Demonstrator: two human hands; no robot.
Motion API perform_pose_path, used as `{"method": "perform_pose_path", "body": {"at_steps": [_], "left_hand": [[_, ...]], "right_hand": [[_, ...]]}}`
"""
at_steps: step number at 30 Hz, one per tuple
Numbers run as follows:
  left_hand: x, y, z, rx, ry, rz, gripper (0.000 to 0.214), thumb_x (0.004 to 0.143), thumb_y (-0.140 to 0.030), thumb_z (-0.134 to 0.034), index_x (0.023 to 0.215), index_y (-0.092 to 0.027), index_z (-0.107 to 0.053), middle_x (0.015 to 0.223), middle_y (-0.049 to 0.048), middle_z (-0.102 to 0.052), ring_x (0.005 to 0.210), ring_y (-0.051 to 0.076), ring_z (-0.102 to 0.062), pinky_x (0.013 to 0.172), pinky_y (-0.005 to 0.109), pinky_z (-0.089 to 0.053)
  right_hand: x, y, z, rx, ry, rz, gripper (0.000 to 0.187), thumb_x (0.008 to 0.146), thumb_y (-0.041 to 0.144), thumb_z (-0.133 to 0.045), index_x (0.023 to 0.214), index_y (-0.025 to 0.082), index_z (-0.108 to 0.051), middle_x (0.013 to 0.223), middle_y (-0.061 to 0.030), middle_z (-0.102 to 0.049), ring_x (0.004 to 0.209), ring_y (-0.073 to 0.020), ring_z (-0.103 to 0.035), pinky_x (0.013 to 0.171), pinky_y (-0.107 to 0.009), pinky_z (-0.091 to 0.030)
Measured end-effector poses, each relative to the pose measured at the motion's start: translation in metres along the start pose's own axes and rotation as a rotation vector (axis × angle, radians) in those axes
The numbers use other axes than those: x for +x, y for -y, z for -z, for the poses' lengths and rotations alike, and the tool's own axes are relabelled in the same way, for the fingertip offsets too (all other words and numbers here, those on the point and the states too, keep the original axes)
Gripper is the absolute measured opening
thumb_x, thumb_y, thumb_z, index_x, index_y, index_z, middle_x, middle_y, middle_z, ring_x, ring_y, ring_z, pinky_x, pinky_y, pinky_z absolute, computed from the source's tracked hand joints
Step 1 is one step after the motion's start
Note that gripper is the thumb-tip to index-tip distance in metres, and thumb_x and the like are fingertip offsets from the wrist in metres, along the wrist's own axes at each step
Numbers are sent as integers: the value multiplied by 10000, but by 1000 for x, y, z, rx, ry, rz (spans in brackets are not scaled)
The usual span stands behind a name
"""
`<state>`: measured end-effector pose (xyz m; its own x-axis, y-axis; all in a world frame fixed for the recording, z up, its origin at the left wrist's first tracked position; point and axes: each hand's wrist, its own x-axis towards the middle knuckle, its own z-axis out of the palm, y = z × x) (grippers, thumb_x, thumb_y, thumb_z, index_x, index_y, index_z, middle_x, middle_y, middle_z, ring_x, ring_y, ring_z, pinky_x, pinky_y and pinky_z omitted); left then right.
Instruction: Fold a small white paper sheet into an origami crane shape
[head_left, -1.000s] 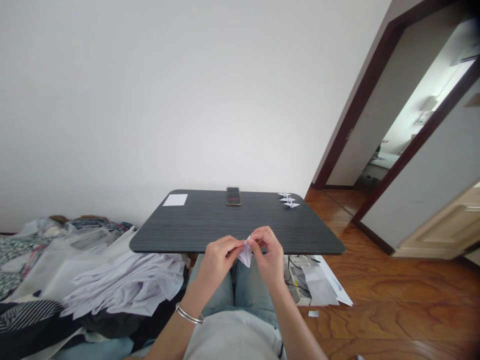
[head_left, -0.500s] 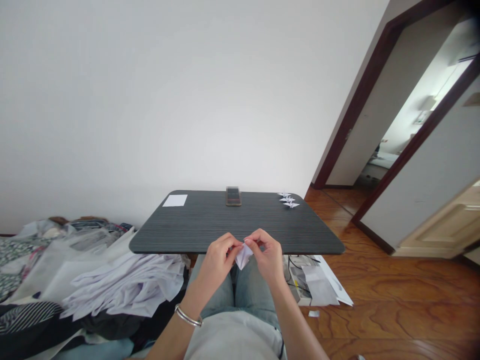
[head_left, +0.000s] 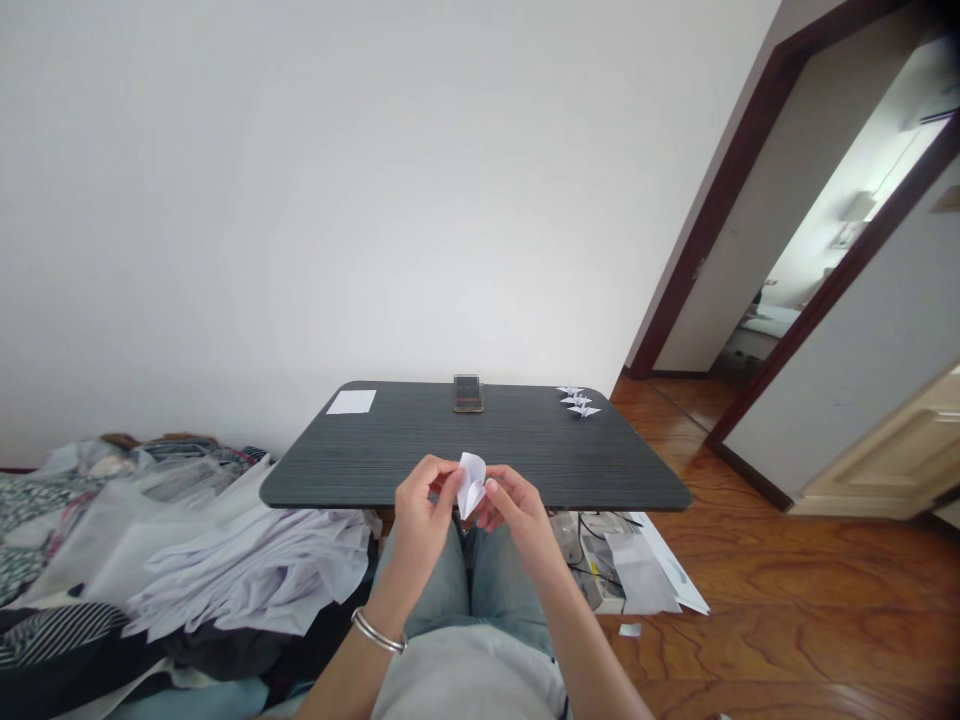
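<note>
A small piece of folded white paper (head_left: 471,483) is held up just in front of the table's near edge, above my lap. My left hand (head_left: 429,503) pinches its left side between thumb and fingers. On the right side, my right hand (head_left: 517,507) grips it with the thumb at its edge and the fingers curled behind. One flap of the paper stands up and curves at the top, while the bottom narrows to a point. Several folded paper cranes (head_left: 577,400) stand in a row at the table's far right corner.
The dark table (head_left: 420,440) carries a white paper sheet (head_left: 352,401) at far left and a phone (head_left: 468,393) propped at the back. Heaped clothes (head_left: 255,570) lie to the left. Boxes, cables and papers (head_left: 641,570) sit under the table's right side, beside the wooden floor.
The folded paper has moved slightly up and left and turned, and a flap now stands raised. Both hands have shifted their grip; my right fingers have gone lower behind the paper.
</note>
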<state>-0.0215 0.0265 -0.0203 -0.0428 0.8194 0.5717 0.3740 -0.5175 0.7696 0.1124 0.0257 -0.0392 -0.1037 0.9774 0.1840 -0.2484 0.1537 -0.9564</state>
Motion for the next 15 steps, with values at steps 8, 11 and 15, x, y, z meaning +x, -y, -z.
{"method": "perform_pose_path", "body": {"at_steps": [8,11,15], "left_hand": [[-4,5,-7,73,8,-44,128,823,-252,-517,753,-170,-586,688,-7,-570,584,103,-520,554,216,-411],[-2,5,-7,96,38,-52,151,828,-256,-512,722,-168,-571,684,-5,-566,601,107,-515,552,218,-399],[0,5,-6,109,70,-89,158,830,-247,-516,703,-164,-559,713,11,-565,665,123,-527,567,226,-392]], "right_hand": [[-4,6,-9,96,45,-75,297,725,401,-609,924,182,-576,556,17,-611,450,-132,-565,421,-221,-449],[-3,6,-8,66,10,-67,298,713,392,-608,929,188,-588,545,30,-588,435,-127,-538,425,-235,-458],[-1,2,-8,0,-35,-19,271,729,376,-571,919,185,-600,524,42,-553,411,-111,-493,407,-222,-431]]}}
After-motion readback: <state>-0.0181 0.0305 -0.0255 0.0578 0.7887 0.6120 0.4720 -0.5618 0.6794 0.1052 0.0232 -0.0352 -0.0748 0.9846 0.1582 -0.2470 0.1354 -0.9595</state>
